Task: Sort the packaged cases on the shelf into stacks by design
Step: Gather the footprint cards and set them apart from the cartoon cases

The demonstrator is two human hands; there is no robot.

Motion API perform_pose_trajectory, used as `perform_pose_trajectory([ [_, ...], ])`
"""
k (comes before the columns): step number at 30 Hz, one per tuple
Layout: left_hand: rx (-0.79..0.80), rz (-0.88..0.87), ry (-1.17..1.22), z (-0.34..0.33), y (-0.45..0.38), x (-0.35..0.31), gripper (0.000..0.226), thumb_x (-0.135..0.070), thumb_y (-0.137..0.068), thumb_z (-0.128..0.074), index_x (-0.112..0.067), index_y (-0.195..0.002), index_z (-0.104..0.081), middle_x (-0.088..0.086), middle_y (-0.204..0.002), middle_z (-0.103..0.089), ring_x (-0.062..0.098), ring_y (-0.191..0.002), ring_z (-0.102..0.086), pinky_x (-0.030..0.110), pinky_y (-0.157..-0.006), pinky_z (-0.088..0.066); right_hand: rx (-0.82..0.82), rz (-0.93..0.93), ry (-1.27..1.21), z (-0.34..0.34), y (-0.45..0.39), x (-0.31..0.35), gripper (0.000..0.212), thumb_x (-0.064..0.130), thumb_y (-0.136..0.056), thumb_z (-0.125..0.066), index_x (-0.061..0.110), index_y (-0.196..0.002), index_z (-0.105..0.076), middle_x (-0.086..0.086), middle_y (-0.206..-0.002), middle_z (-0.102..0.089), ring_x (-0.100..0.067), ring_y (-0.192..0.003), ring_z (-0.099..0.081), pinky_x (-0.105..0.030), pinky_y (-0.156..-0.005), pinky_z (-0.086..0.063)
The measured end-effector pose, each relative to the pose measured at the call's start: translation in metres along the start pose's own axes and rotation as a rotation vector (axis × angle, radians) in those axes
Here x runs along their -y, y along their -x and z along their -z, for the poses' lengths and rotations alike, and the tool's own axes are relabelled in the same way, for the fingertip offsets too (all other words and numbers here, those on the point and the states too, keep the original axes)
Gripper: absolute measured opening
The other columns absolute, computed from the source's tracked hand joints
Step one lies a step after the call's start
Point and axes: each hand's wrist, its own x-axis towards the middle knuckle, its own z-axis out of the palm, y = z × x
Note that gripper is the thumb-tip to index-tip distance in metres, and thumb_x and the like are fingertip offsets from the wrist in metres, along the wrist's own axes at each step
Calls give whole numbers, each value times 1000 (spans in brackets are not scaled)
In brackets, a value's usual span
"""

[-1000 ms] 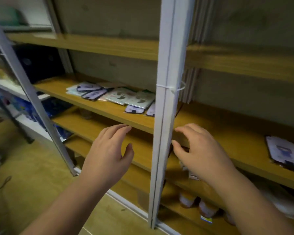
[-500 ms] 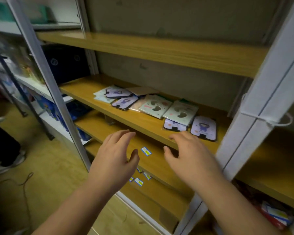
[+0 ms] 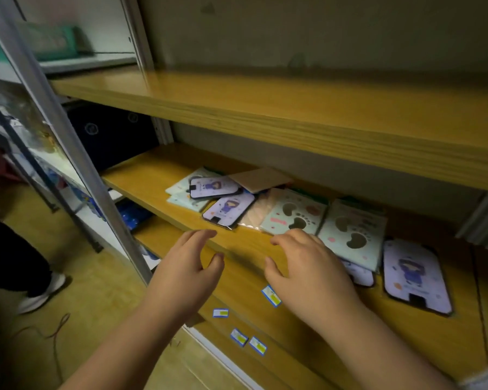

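Two empty hands reach toward mixed phone cases on a wooden shelf.

The view has swung left past the shelf post; left hand and right hand hover spread over unsorted cases on the shelf, so sorting can start.

Both bare forearms reach forward side by side, the left hand and the right hand held palm-down and near each other, fingers loosely curled and spread, thumbs turned inward toward one another, neither grasping anything.
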Motion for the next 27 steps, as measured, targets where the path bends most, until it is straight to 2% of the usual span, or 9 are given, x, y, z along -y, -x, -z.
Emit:
perform_pose_trajectory([
  [1, 9, 13, 9, -1, -11, 9, 52, -51, -90, -52, -36, -139, -50, -18, -135, -52, 3, -100, -60, 35, -86, -57, 12, -8, 9, -4, -5, 1, 40, 46, -91, -51, 28, -126, -60, 9, -118, -59, -14, -110, -53, -36, -90, -50],
  [4, 43, 9, 26, -5, -48, 35, 51, -52, -92, -53, -34, -140, -51, -10, -139, -56, 11, -115, -59, 36, -89, -55, 13, -46, 57, -13, -23, 5, 38, 42, -92, -54, 25, -126, -62, 7, -120, -60, -17, -111, -54, -35, -93, -48],
  [8, 60, -86, -45, -3, -103, 62, 45, -51, -95, -56, -30, -135, -56, -6, -128, -63, 16, -101, -62, 31, -74, -51, -11, -124, 109, -23, -48, 12, 38, 41, -93, -55, 25, -126, -62, 6, -120, -61, -17, -110, -54, -36, -92, -48],
  [13, 76, -276, -107, -5, -192, 89, 37, -35, -93, -64, -18, -127, -64, 7, -123, -65, 30, -108, -62, 37, -83, -51, -44, -224, 143, -41, -64, 24, 39, 44, -93, -54, 28, -128, -60, 9, -119, -60, -13, -109, -54, -35, -90, -50],
  [17, 254, -252, -340, -19, -245, 100, 58, -60, -90, -57, -26, -136, -53, 10, -143, -51, 34, -126, -51, 43, -95, -47, -61, -268, 151, -52, -70, 36, 38, 42, -93, -55, 26, -127, -62, 8, -119, -60, -13, -109, -55, -34, -89, -49],
  [18, 295, -236, -374, -21, -253, 103, 64, -66, -88, -54, -26, -138, -50, 10, -143, -51, 33, -125, -51, 42, -93, -47, -63, -275, 155, -55, -71, 38, 38, 41, -93, -55, 26, -128, -62, 8, -120, -60, -13, -109, -55, -33, -88, -49],
  [21, 283, -319, -399, -23, -266, 108, 70, -73, -83, -54, -25, -134, -53, 10, -126, -63, 30, -112, -56, 36, -78, -42, -85, -315, 164, -60, -73, 44, 39, 43, -94, -54, 28, -129, -60, 10, -121, -59, -12, -110, -53, -32, -89, -48],
  [25, 294, -321, -358, -15, -273, 104, 84, -78, -70, -65, -23, -132, -57, 10, -126, -64, 31, -116, -55, 37, -87, -44, -115, -349, 176, -64, -75, 48, 39, 44, -95, -53, 29, -130, -59, 12, -121, -58, -9, -110, -52, -31, -90, -47],
  [27, 376, -252, -243, -10, -273, 100, 82, -79, -61, -72, -23, -121, -66, 5, -117, -68, 27, -107, -60, 37, -83, -51, -133, -368, 173, -65, -74, 48, 39, 43, -94, -53, 28, -129, -60, 11, -121, -59, -10, -110, -53, -32, -90, -49],
])
